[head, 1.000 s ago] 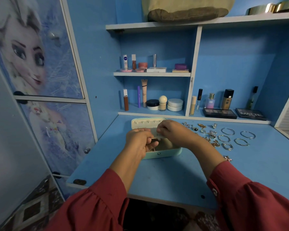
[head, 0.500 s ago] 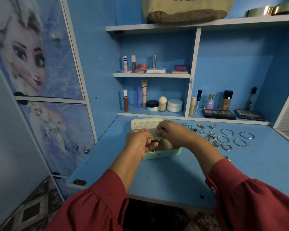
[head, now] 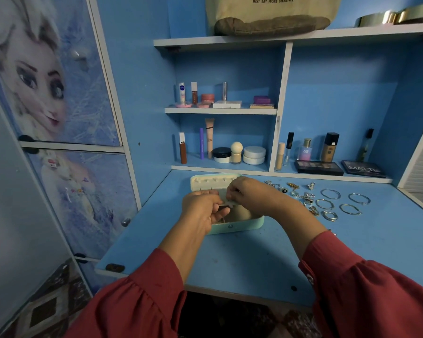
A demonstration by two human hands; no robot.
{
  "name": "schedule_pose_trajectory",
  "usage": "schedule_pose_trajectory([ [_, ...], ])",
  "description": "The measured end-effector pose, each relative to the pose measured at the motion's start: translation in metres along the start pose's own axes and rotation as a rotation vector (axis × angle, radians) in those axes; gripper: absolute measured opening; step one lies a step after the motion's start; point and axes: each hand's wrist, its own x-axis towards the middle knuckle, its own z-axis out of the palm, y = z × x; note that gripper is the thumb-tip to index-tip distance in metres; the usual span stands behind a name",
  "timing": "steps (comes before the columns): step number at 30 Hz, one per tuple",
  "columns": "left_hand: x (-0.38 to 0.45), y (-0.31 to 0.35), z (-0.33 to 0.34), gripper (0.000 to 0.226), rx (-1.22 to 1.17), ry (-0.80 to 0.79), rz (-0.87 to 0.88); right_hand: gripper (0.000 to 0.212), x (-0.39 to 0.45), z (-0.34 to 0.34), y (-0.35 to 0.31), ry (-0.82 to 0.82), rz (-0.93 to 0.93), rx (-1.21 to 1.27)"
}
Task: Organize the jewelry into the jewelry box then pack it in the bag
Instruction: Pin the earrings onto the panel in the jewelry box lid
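From the head camera, both hands are over a mint-green jewelry box (head: 239, 225) that sits open on the blue desk (head: 242, 259), its pale lid (head: 210, 182) tipped back toward the shelves. The left hand (head: 200, 211) has its fingers curled in over the box's left part, thumb and forefinger pressed together on something small; what exactly it pinches is too small to make out. The right hand (head: 249, 193) curls above the middle of the box, its fingertips pinching a small pale piece (head: 230, 203) that meets the left hand's thumb.

To the right of the box, loose on the desk, lies a cluster of small rings and charms (head: 303, 196), and beyond them five silver bangles (head: 330, 193) are laid out apart from one another. A beige bag (head: 271, 13) with printed lettering rests on the top shelf, well apart from the box. Lower shelves hold cosmetics: tubes, jars, bottles and two dark palettes (head: 319, 167). Red sleeves (head: 366, 289) cover both forearms.
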Motion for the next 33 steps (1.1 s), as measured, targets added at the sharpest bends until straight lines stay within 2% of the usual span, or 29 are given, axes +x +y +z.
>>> schedule_pose_trajectory([
  [12, 0.0, -0.001, 0.0, 0.019, 0.001, 0.0, 0.018, 0.023, 0.001, -0.005, -0.006, -0.061, -0.007, -0.048],
  [19, -0.001, -0.001, 0.0, 0.02, 0.004, -0.021, 0.015, 0.02, -0.002, -0.01, -0.004, -0.019, -0.003, -0.019],
  [33, -0.003, -0.001, 0.003, 0.021, 0.013, 0.037, 0.034, 0.014, 0.007, -0.018, -0.015, -0.067, -0.015, -0.091],
])
